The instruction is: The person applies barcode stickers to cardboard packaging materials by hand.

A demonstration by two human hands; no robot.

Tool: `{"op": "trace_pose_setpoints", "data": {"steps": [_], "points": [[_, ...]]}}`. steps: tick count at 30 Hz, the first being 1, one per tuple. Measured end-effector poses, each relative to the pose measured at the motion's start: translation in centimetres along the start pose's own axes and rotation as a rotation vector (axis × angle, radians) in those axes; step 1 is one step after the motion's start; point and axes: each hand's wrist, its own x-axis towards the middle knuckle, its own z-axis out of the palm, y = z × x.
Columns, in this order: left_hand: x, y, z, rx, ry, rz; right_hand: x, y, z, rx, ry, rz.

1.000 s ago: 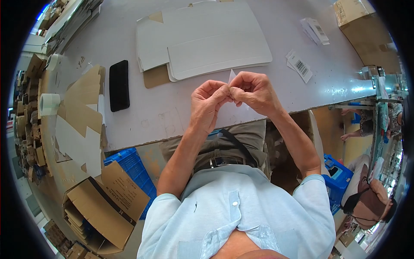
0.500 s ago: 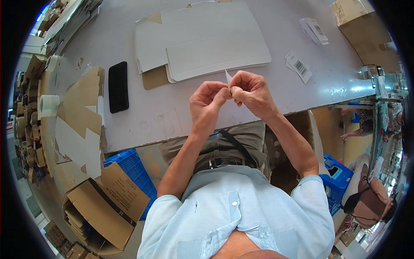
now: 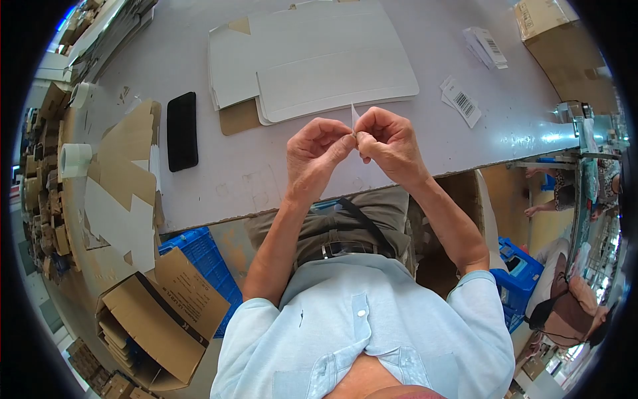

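My left hand point(image 3: 312, 156) and my right hand point(image 3: 390, 143) meet above the near edge of the grey table point(image 3: 266, 166). Between their fingertips they pinch a small white paper slip point(image 3: 354, 116), whose pointed corner sticks up above the fingers. Most of the slip is hidden by the fingers. Just beyond the hands lies a stack of flat white cardboard blanks point(image 3: 312, 60).
A black phone point(image 3: 182, 130) lies on the table to the left. Barcode labels point(image 3: 460, 101) and a second label pile point(image 3: 486, 46) lie at right, a brown carton point(image 3: 541, 16) at far right. Tape roll point(image 3: 74, 159), cardboard sheets point(image 3: 126, 179), an open carton point(image 3: 163, 319) and blue crates point(image 3: 203, 256) sit left. Another person point(image 3: 565, 312) is at lower right.
Both hands have shifted slightly away from me over the table, still pinching the slip. The fingers work at it; nothing else has moved.
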Motion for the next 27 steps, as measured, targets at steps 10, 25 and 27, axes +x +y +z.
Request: {"op": "trace_pose_setpoints", "data": {"steps": [10, 25, 27], "points": [[0.3, -0.5, 0.8, -0.446, 0.254, -0.053, -0.8, 1.9, -0.6, 0.373, 0.251, -0.127], [-1.0, -2.1, 4.8, 0.079, 0.14, 0.065, -4.9, 1.1, -1.9, -0.161, 0.305, -0.096], [-0.8, -2.2, 4.5, 0.038, 0.144, 0.05, -5.6, 1.9, -2.5, -0.066, 0.313, -0.095]]}}
